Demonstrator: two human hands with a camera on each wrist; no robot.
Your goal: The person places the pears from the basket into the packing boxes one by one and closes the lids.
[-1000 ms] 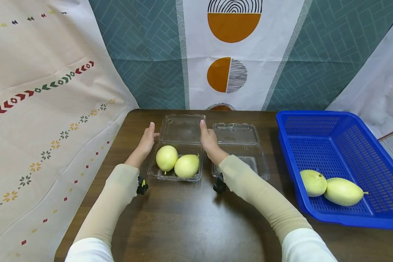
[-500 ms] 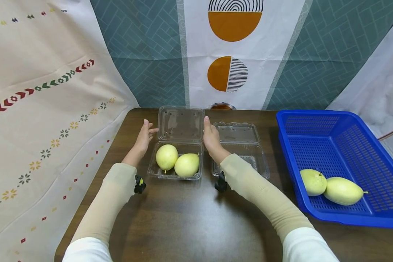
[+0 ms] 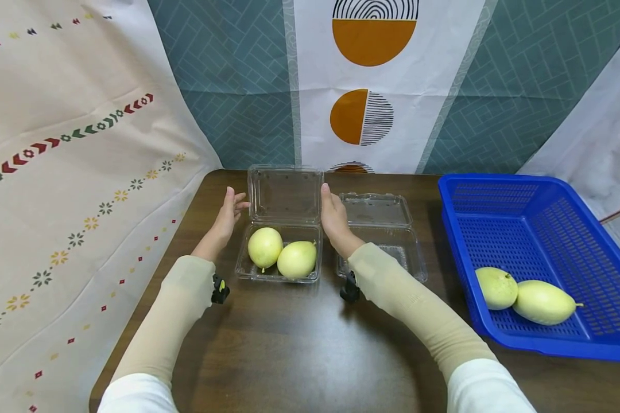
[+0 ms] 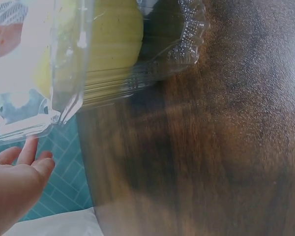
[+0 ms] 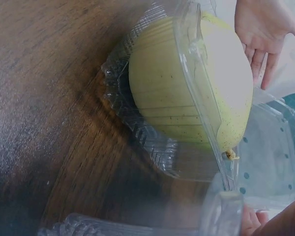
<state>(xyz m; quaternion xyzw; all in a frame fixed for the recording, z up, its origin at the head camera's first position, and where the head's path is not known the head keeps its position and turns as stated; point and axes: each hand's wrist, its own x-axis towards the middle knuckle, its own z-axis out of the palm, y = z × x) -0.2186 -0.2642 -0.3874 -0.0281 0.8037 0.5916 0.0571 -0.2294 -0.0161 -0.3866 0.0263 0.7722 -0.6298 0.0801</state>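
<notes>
Flanking the raised clear lid (image 3: 284,196), two bare hands, one to each side.

Left hand (image 3: 227,217): thumb upright, fingers relaxed and spread; grip wide, a fingertip at the lid's left edge.

Right hand (image 3: 334,218): at the lid's right edge, thumb pointing up; fingers mostly hidden, so whether this grip is wide or pinching the lid cannot be told.

Left container (image 3: 277,280): clear plastic, hinged, on the tabletop (image 3: 289,355) between the two forearms; lid tilted up from the far edge of the base, vent holes visible. Contents: two pale yellow-green fruits side by side, the left fruit (image 3: 265,247) with its stem toward the near edge, the right fruit (image 3: 297,260) with its stem to the right.

Right container (image 3: 395,251): same clear plastic, just beside the first, its own lid (image 3: 375,211) laid back; partly covered by the right hand and sleeve.

Blue basket (image 3: 501,179): perforated, at far right on the tabletop. Contents: two further fruits, a rounder one (image 3: 497,288) against the left wall, a longer one (image 3: 545,302) next to it, stem to the right.

Backdrop: teal-and-white cloth (image 3: 232,86) behind; cream patterned cloth (image 3: 82,74) at left.
</notes>
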